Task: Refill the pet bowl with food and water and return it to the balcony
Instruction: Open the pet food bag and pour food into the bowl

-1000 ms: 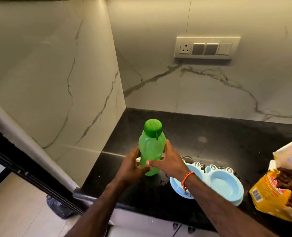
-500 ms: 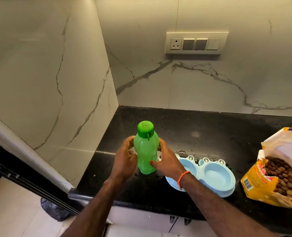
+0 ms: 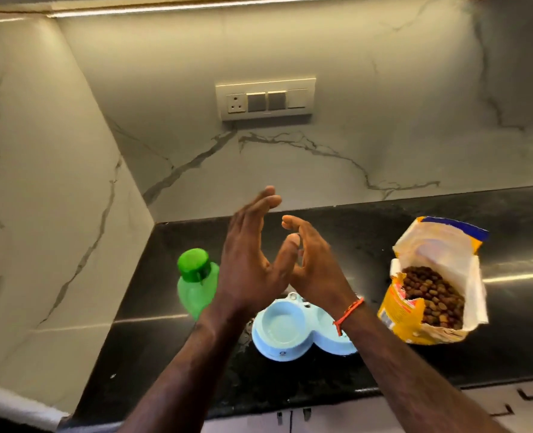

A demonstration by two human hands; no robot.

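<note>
Both my hands, left [image 3: 249, 270] and right [image 3: 315, 270], hang loose and hold nothing above the bowl [image 3: 279, 331] on the counter [image 3: 368, 232], risk: an elbow tips the open food bag [image 3: 430, 285] while reaching.

Left of the raised hands stands a green bottle [image 3: 196, 284] of smooth, slightly see-through plastic with a glossier opaque cap. Below the wrists, the pale blue double bowl [image 3: 282, 331] looks like moulded plastic with a soft sheen. To the right of the hands, the yellow food bag [image 3: 398, 310] is crinkled glossy film, its inner lining white and matt; the brown kibble [image 3: 432, 295] inside looks dry and rough. The black countertop [image 3: 368, 232] under it all is polished stone, mirror-shiny. Beyond the fingers, the marble-look wall [image 3: 352, 145] is smooth with a satin finish, and the switch plate [image 3: 265, 100] is matt cream plastic
</note>
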